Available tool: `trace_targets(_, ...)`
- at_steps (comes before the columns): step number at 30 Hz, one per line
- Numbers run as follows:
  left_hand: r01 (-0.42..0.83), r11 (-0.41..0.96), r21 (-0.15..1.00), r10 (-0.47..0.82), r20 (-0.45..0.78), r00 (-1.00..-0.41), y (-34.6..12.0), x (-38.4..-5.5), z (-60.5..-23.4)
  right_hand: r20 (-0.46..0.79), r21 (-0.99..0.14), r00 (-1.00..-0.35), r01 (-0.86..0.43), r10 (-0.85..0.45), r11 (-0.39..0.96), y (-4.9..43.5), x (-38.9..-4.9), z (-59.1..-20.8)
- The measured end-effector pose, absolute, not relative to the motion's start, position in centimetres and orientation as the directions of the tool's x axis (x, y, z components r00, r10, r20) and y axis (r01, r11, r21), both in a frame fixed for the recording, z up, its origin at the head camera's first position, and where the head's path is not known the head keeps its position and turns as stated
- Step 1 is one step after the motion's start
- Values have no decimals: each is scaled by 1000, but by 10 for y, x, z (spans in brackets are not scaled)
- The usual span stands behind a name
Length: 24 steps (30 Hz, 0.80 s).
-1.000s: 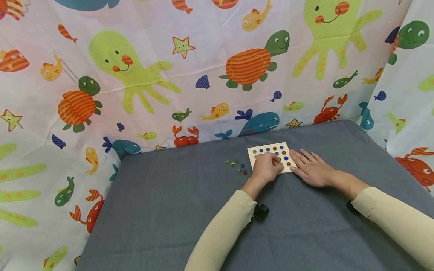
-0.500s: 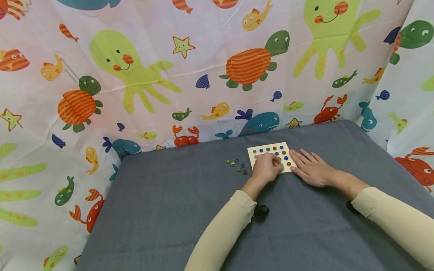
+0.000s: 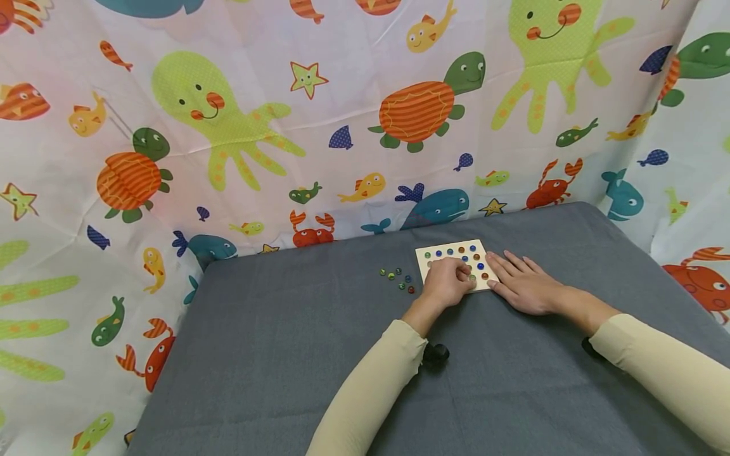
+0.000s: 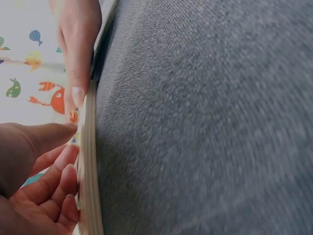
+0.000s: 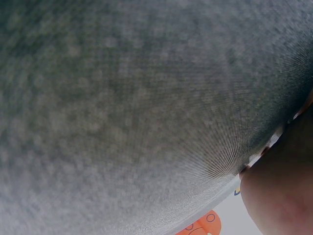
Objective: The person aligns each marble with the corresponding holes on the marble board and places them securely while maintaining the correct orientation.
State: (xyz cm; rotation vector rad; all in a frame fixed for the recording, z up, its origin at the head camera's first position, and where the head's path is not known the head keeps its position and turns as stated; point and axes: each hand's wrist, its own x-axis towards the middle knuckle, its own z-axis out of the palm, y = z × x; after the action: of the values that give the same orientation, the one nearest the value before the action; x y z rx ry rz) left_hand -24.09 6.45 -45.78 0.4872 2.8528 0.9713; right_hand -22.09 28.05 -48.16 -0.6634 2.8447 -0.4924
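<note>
A pale wooden board (image 3: 421,254) with rows of coloured glass marbles lies flat on the cloth. My left hand (image 3: 446,282) is over its near left part, thumb and fingertips pinching a green marble (image 3: 473,278) at the board's surface. In the left wrist view the left hand's thumb (image 4: 51,136) and curled fingers meet at the board's layered edge (image 4: 89,161), close to an orange marble (image 4: 73,116). My right hand (image 3: 527,285) lies flat with straight fingers, its fingertips and thumb against the board's right edge. The left hand hides several marbles.
Several loose marbles (image 3: 391,276), green, blue and red-brown, lie on the grey cloth (image 3: 296,342) just left of the board. A curtain (image 3: 342,114) printed with sea animals hangs behind the table and along its sides.
Both hands keep their places on the board. The head view has shifted very slightly, and the left forearm has moved a little to the left.
</note>
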Motion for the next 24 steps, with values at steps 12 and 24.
trace_targets(12, 372, 740, 560, 436, 22, -900, 51, -233, -446, -111, -348, -885, -392, -453, 852, 276, -216, -473)
trace_targets(24, 444, 717, 537, 481, 78, -873, 32, -224, -429, -134, -326, -880, -394, -455, 859, 273, -216, -468)
